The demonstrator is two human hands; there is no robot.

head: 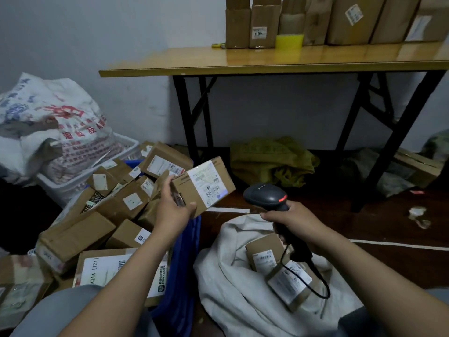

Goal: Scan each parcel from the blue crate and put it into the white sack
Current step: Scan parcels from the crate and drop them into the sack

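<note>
My left hand (173, 206) grips a small brown cardboard parcel (206, 183) above the blue crate (183, 268), its white shipping label facing up and to the right. My right hand (290, 218) holds a black handheld scanner (266, 194) by its handle, the head pointing at the parcel's label from the right, a short gap apart. The crate at lower left is heaped with several brown parcels (102, 215). The white sack (238, 283) lies open below the scanner, with two labelled parcels (281, 271) inside.
A wooden folding table (267, 60) with black legs stands behind, carrying a row of cardboard boxes (315, 20). A printed white bag (48, 122) rests on a white basket (126, 144) at the left. Crumpled green sacks (272, 161) lie under the table on the dark floor.
</note>
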